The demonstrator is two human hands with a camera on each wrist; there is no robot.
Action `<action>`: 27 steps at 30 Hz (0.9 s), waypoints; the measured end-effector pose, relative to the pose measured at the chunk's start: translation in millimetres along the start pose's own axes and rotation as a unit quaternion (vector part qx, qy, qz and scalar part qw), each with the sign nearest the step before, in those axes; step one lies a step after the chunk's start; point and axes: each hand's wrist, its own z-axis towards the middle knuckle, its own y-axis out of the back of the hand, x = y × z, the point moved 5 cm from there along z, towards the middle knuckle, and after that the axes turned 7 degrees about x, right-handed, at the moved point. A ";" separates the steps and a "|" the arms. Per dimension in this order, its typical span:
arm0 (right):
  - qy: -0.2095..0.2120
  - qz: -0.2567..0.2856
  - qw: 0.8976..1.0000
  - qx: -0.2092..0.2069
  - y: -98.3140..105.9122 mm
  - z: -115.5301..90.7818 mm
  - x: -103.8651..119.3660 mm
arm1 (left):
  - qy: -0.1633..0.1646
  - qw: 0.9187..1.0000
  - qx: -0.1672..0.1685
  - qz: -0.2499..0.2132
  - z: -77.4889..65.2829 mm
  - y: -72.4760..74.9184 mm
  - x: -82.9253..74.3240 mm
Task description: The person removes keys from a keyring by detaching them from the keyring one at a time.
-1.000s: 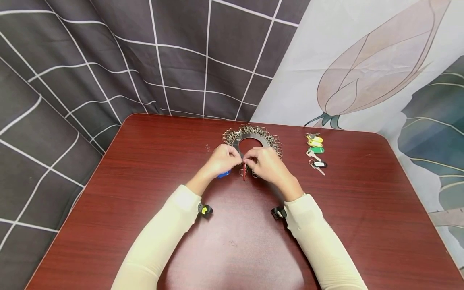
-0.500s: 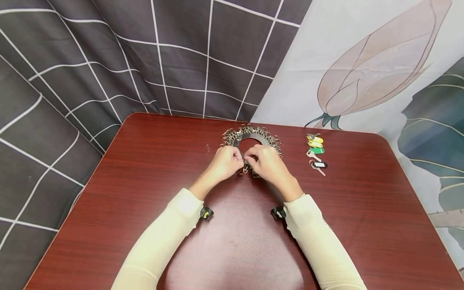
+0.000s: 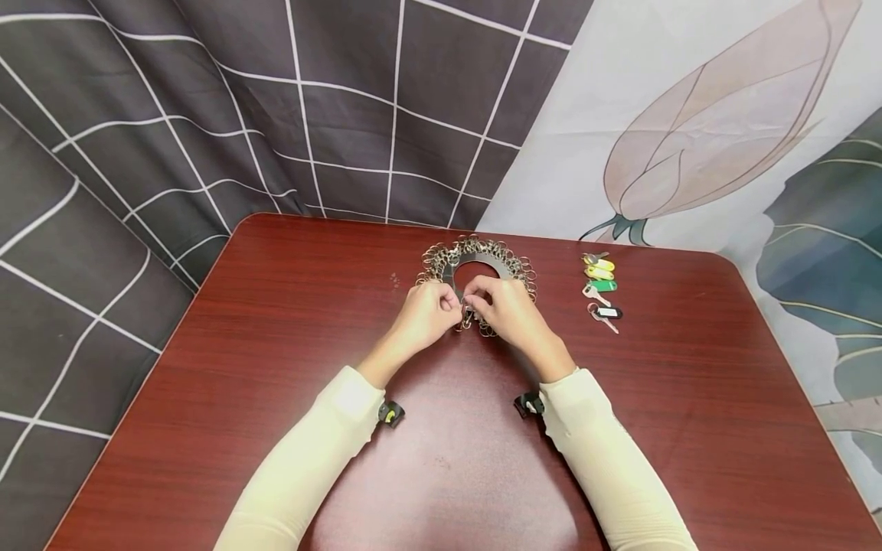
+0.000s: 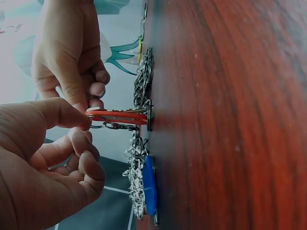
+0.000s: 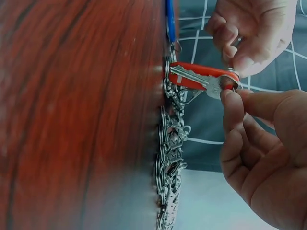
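Thumb and fingers of my left hand (image 3: pixel 430 312) pinch the top end of a red key tag (image 4: pixel 127 116). Opposite it, my right hand (image 3: pixel 507 308) pinches the split ring where the tag and a silver key (image 5: pixel 189 76) meet. Tag and key hang down from the fingertips, their lower ends among the metal rings; in the head view the hands hide them. Behind the hands lies a flat grey ring-shaped holder (image 3: pixel 477 258), fringed with small metal rings and clasps (image 5: pixel 168 167). A blue key tag (image 4: pixel 150 184) is at the holder beside my left hand.
To the right on the reddish-brown table (image 3: pixel 386 260) lie keys with yellow tags (image 3: pixel 598 269), a green tag (image 3: pixel 602 286) and a black tag (image 3: pixel 609 313). A dark checked curtain (image 3: pixel 344 115) and a white printed one (image 3: pixel 551 168) stand behind the table.
My left hand has shifted slightly right and turned, now covering the blue tag in the head view. The red tag, seen below the fingers earlier, is hidden there now. The right hand barely moved.
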 end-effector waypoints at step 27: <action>-0.021 0.015 0.999 0.037 -5.5 -1.0 3.6 | 0.041 0.999 0.002 -0.019 8.0 1.6 4.4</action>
